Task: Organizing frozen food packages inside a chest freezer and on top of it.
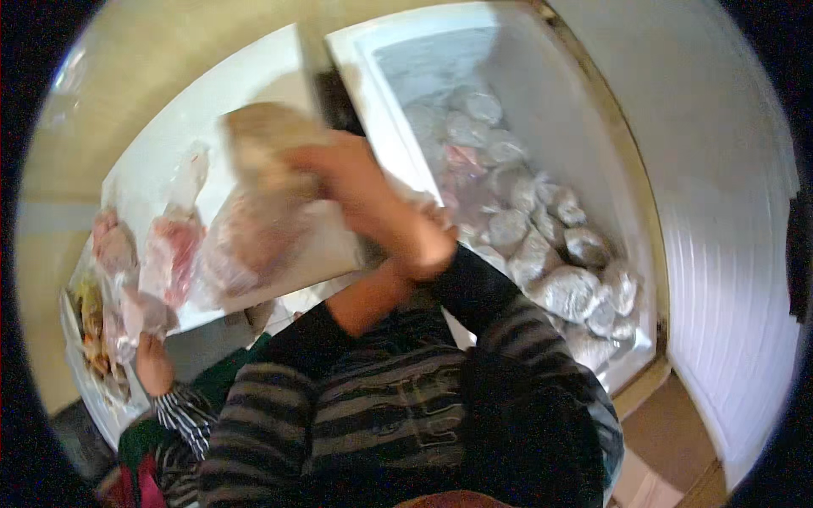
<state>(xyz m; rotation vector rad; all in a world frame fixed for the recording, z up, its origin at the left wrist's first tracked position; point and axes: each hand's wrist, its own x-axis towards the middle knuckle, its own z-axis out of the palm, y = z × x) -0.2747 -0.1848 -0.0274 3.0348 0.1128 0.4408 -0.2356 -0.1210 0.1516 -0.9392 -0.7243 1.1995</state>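
Note:
My forearms cross in front of my chest. My right hand reaches over to the left and grips a blurred, tan bundle above the white tabletop. Just below it lies a large piece of pale pink meat in clear plastic. My left hand is beside the inner rim of the white chest, mostly hidden behind my right forearm; whether it holds anything does not show. Inside the chest are several plastic-wrapped bundles and a pinkish package.
At the left, a co-worker's hand touches a plastic-wrapped piece of pale meat. More bagged red and pink meat lies nearby. A tray with yellowish-brown pieces is at the far left. A dark gap separates tabletop and chest.

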